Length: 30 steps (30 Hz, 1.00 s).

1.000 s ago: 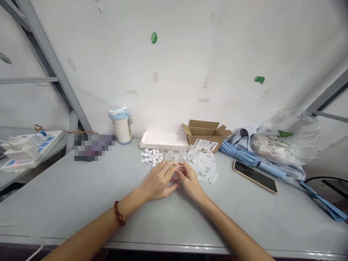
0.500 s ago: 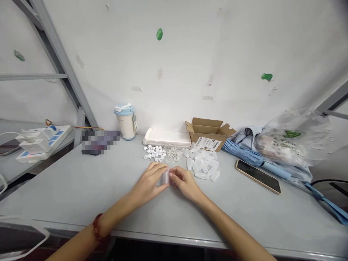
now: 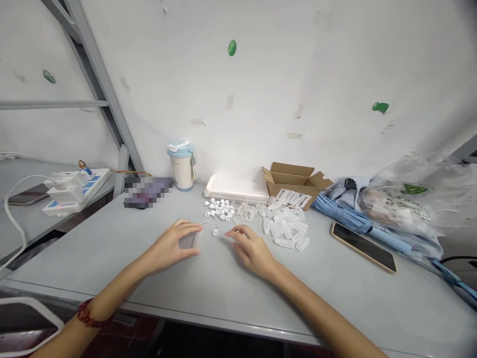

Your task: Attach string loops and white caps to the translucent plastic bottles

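My left hand holds a translucent plastic tube upright between thumb and fingertips, on the grey table. My right hand hovers empty, its fingers loosely apart, close to a single small white cap. Behind the hands lie a heap of small white caps and a tangle of thin white cords. Further right is a pile of translucent plastic tubes, nearest my right hand.
Along the wall stand a lidded blue-and-cream tumbler, a white tray and an open cardboard box. To the right lie a phone, a blue umbrella and a plastic bag. A power strip sits at left.
My hands have separated: the left has moved leftward with the tube, and the right has let go and drawn away. A small cap now lies alone on the table. The view has shifted slightly.
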Available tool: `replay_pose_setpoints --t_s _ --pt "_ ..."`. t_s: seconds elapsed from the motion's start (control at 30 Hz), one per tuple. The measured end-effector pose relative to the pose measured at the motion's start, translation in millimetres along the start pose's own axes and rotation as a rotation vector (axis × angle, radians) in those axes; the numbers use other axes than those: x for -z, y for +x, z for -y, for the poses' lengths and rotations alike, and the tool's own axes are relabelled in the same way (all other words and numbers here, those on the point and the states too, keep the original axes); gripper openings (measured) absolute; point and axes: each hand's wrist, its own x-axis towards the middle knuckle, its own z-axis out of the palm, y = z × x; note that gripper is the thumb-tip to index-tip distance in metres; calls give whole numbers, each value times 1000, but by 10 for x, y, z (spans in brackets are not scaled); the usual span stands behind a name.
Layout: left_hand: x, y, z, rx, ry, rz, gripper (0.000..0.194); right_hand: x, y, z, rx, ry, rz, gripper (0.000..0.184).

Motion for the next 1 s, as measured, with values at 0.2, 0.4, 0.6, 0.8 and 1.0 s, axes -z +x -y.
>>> replay_pose_setpoints --t_s 0.2,0.4,0.6,0.8,1.0 --pt "-22 -58 62 -3 0 -47 46 -203 473 70 -7 -398 229 25" --pt "20 -44 76 -22 -29 -25 44 -306 685 41 2 -489 244 18" --pt "72 40 89 6 -68 108 48 -198 893 -49 -35 -570 153 24" --pt "121 163 36 -4 -88 222 48 -140 1164 -152 -71 -593 62 21" --pt "69 178 58 -44 -101 196 49 -38 1035 -197 -38 -562 -52 24"
